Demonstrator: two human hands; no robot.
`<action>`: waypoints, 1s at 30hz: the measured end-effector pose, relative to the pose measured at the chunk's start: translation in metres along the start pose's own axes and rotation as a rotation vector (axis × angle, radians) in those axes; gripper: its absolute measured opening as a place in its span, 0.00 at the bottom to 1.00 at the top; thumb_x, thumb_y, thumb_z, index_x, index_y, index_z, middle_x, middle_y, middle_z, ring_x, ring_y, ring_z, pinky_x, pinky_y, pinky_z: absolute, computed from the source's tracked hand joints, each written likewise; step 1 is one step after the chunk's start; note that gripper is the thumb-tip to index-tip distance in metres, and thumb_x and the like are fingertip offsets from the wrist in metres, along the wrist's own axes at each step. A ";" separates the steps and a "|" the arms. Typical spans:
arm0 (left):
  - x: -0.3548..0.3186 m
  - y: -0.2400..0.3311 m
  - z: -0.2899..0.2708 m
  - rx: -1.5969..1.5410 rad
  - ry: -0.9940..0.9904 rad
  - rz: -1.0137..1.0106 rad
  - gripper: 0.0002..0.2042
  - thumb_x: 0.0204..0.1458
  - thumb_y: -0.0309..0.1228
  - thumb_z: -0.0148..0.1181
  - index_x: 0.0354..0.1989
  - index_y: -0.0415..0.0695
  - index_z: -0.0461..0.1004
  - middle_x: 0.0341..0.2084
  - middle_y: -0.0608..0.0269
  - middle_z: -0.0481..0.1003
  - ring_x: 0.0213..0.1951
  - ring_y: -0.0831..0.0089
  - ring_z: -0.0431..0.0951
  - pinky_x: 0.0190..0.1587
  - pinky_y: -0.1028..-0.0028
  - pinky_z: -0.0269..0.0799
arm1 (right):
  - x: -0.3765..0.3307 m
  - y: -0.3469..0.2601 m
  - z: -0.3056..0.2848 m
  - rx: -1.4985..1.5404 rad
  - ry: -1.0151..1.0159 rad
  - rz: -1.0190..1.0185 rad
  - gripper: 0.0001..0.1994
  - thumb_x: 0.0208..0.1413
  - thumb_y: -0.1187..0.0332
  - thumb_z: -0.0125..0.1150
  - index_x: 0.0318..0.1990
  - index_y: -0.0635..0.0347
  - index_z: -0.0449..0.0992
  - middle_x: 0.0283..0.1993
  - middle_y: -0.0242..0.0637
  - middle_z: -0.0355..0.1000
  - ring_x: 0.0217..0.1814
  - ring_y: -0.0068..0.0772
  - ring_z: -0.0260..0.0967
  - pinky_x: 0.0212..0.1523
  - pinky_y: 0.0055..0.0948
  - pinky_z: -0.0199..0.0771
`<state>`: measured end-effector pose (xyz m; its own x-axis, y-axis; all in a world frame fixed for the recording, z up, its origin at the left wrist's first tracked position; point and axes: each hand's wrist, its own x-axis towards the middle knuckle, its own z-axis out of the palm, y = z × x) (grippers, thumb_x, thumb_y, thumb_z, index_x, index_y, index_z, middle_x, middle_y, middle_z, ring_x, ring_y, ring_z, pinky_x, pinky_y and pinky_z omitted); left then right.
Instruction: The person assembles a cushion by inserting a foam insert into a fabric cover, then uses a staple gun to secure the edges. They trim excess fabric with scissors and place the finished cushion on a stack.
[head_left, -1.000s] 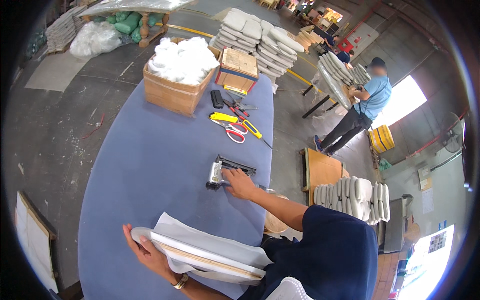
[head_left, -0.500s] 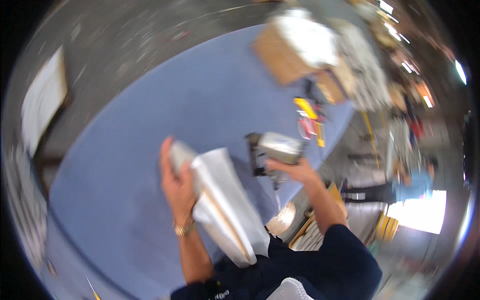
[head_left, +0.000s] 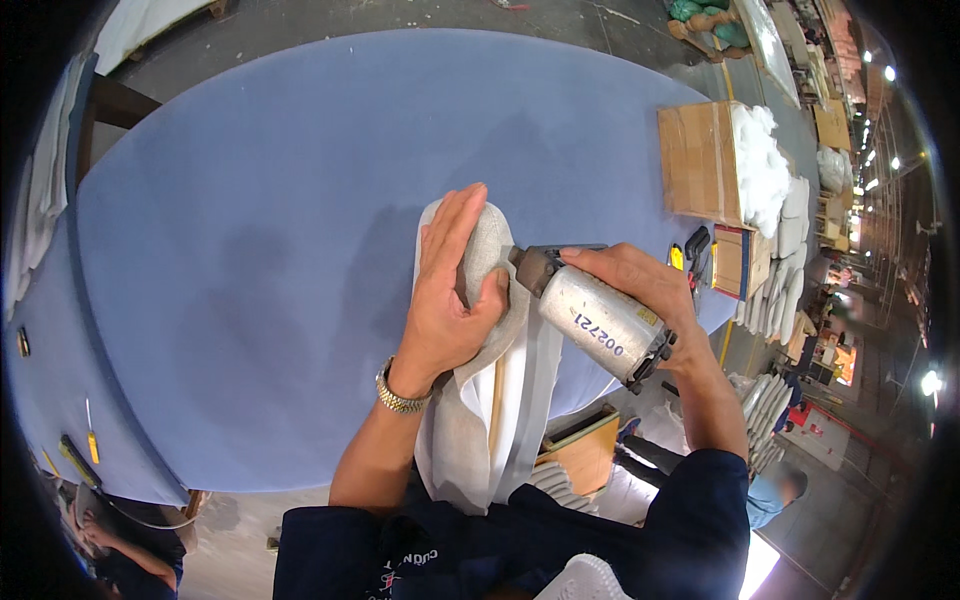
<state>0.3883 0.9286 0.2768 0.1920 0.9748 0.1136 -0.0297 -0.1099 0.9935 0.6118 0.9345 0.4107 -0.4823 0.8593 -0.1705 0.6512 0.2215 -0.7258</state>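
Observation:
In front of my body stands a long padded piece (head_left: 455, 435) covered in grey fabric, with white material and a thin wood-coloured strip along its opened edge. My left hand (head_left: 450, 290) grips its rounded far end, the fingers stretched along the fabric and the thumb on the nearer side. My right hand (head_left: 640, 290) is closed around a staple gun (head_left: 592, 322) with a silver cylindrical body and dark nose. That nose is at the fabric's right edge, close to my left thumb; whether it touches cannot be made out.
A blue-covered table (head_left: 270, 150) spreads beneath. At its right stand a carton (head_left: 695, 160) with white stuffing (head_left: 760, 170) and a smaller box (head_left: 735, 262), beside yellow-handled tools (head_left: 677, 257). A yellow-handled screwdriver (head_left: 93, 447) lies at the left. Other people are at the lower left and right.
The staple gun has come left against the padded piece and turned, its nose now at the fabric. My left hand has shifted right and upward with the piece, which stands more upright.

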 end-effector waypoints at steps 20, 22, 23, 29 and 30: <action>0.055 -0.034 -0.041 -0.068 -0.341 0.051 0.23 0.67 0.45 0.52 0.61 0.42 0.75 0.59 0.47 0.75 0.64 0.55 0.72 0.67 0.57 0.64 | 0.048 -0.004 -0.018 -0.140 -0.256 0.052 0.33 0.45 0.64 0.69 0.63 0.59 0.74 0.52 0.43 0.78 0.49 0.42 0.78 0.51 0.33 0.74; 0.078 -0.044 -0.034 -0.130 -0.419 -0.089 0.21 0.68 0.45 0.49 0.50 0.42 0.82 0.46 0.49 0.81 0.50 0.58 0.79 0.57 0.59 0.72 | 0.053 -0.008 -0.018 -0.102 -0.269 0.085 0.33 0.44 0.67 0.70 0.63 0.58 0.74 0.55 0.43 0.78 0.52 0.44 0.78 0.54 0.33 0.75; 0.085 -0.047 -0.030 -0.162 -0.458 -0.158 0.23 0.68 0.46 0.47 0.44 0.42 0.85 0.39 0.49 0.83 0.43 0.59 0.82 0.52 0.60 0.75 | 0.056 -0.014 -0.017 -0.059 -0.279 0.136 0.34 0.43 0.68 0.71 0.63 0.57 0.73 0.56 0.44 0.77 0.55 0.46 0.78 0.56 0.34 0.75; 0.086 -0.053 -0.008 0.025 -0.334 -0.181 0.28 0.66 0.44 0.44 0.18 0.36 0.76 0.14 0.44 0.71 0.19 0.48 0.72 0.31 0.53 0.70 | 0.058 -0.011 -0.016 -0.059 -0.287 0.252 0.36 0.41 0.67 0.73 0.64 0.56 0.72 0.57 0.45 0.76 0.57 0.48 0.78 0.57 0.36 0.75; 0.087 -0.053 -0.008 0.042 -0.348 -0.181 0.29 0.66 0.44 0.43 0.20 0.36 0.78 0.15 0.44 0.72 0.20 0.48 0.73 0.32 0.54 0.70 | 0.056 -0.011 -0.014 -0.090 -0.276 0.238 0.35 0.42 0.67 0.73 0.64 0.57 0.72 0.57 0.45 0.76 0.56 0.47 0.78 0.57 0.36 0.75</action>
<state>0.3992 1.0209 0.2340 0.5115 0.8560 -0.0750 0.0742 0.0429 0.9963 0.5858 0.9872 0.4185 -0.4432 0.7377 -0.5093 0.8069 0.0807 -0.5852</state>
